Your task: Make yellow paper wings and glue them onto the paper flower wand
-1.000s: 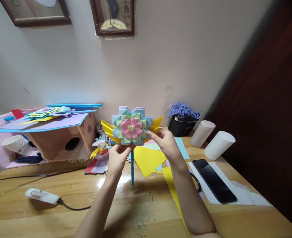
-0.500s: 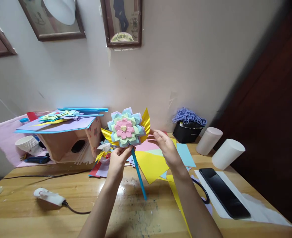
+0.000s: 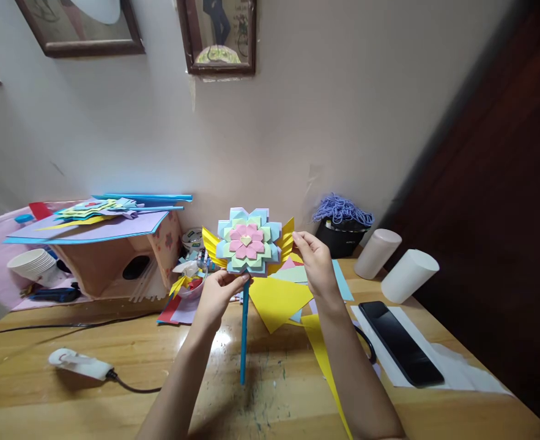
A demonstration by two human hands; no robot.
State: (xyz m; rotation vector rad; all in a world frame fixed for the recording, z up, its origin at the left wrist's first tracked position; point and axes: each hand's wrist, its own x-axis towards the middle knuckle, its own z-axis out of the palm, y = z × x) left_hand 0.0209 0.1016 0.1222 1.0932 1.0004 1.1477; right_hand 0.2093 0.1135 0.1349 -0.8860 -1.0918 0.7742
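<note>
I hold up a folded paper flower [image 3: 249, 242] with pink, green, blue and lilac layers and yellow fan leaves [image 3: 288, 238] behind it. Its blue stem [image 3: 244, 330] hangs straight down to the wooden table [image 3: 114, 403]. My left hand [image 3: 218, 292] pinches the flower's lower edge where the stem joins. My right hand [image 3: 314, 263] is closed on the right yellow leaf with its fingertips.
Coloured paper sheets [image 3: 276, 299] lie under the flower. A cardboard house [image 3: 114, 256] with paper on top stands left, a glue gun [image 3: 79, 363] with cord in front. At the right are a black phone [image 3: 400, 342], two white cylinders [image 3: 393, 263] and a black pot with purple yarn [image 3: 342, 226].
The flower has turned back upright from a leftward tilt, and the stem now hangs vertical. My right hand, apart from the flower half a second ago, has closed on the right yellow leaf.
</note>
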